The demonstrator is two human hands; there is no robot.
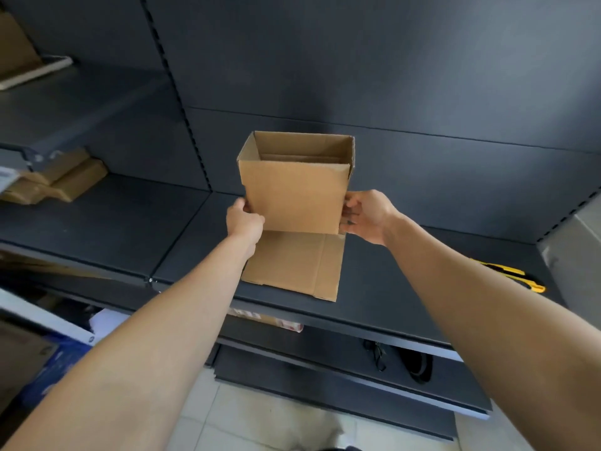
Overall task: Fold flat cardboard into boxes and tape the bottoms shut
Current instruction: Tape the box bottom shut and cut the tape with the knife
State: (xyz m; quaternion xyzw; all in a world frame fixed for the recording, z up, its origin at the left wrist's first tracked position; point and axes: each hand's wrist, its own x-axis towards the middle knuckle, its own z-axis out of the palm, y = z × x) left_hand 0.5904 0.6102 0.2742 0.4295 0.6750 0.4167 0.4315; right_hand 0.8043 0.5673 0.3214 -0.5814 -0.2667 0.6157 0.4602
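Box [294,193] upright, brown, top open; left grip [244,220] and right grip [367,216] clutch its sides.

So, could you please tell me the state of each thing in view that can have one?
cardboard box: folded up, upright, top open, held at both sides.
flat cardboard: unfolded, lying on the shelf.
left hand: fingers grip the box's left edge.
right hand: fingers grip the box's right edge.
yellow utility knife: lying on the shelf, partly hidden; blade cannot be told.
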